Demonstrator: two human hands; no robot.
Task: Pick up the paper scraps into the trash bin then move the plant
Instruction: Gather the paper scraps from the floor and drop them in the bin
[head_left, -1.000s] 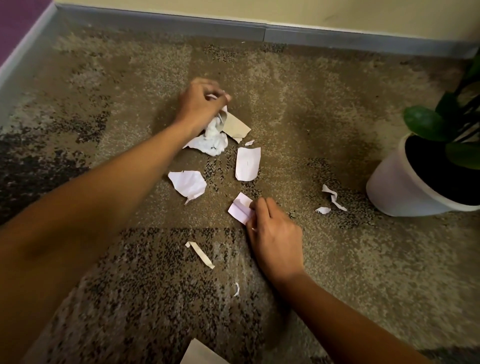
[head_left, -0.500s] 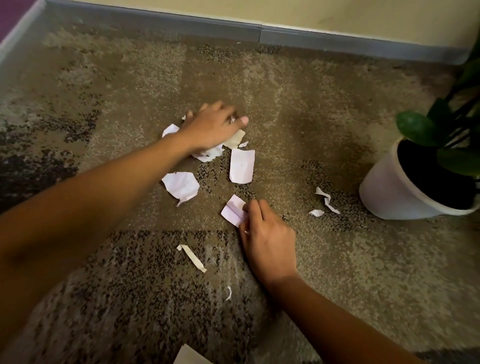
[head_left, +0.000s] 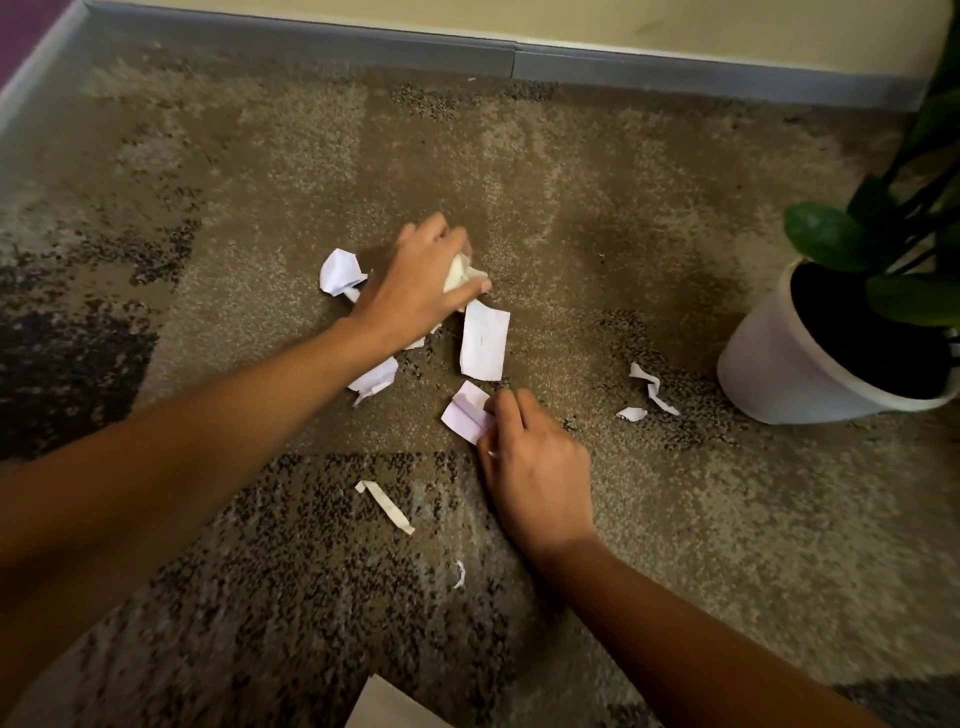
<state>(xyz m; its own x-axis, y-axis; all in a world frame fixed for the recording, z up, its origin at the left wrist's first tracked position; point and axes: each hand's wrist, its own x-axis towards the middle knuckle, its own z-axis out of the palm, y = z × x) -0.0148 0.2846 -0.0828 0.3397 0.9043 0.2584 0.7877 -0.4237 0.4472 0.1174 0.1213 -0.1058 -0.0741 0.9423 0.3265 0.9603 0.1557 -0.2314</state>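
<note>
Several white paper scraps lie on the carpet. My left hand (head_left: 421, 283) is closed around a crumpled wad of scraps (head_left: 460, 275). A crumpled scrap (head_left: 340, 270) lies to its left, and another (head_left: 375, 378) shows under my forearm. A flat rectangular scrap (head_left: 484, 340) lies just right of that hand. My right hand (head_left: 535, 462) pinches a folded scrap (head_left: 466, 413) against the floor. A thin strip (head_left: 385, 505) and a tiny curl (head_left: 459, 573) lie nearer me. Torn bits (head_left: 649, 387) lie by the white plant pot (head_left: 774, 364). No trash bin is in view.
Green leaves (head_left: 826, 236) rise from the pot at the right edge. A grey baseboard (head_left: 467, 52) runs along the far wall. A pale paper corner (head_left: 389, 706) shows at the bottom edge. Patterned brown and dark carpet (head_left: 675, 545) covers the floor.
My left hand came down onto the pile of scraps and closed around a wad, leaving one crumpled scrap to its left. My right hand has stayed on the folded scrap.
</note>
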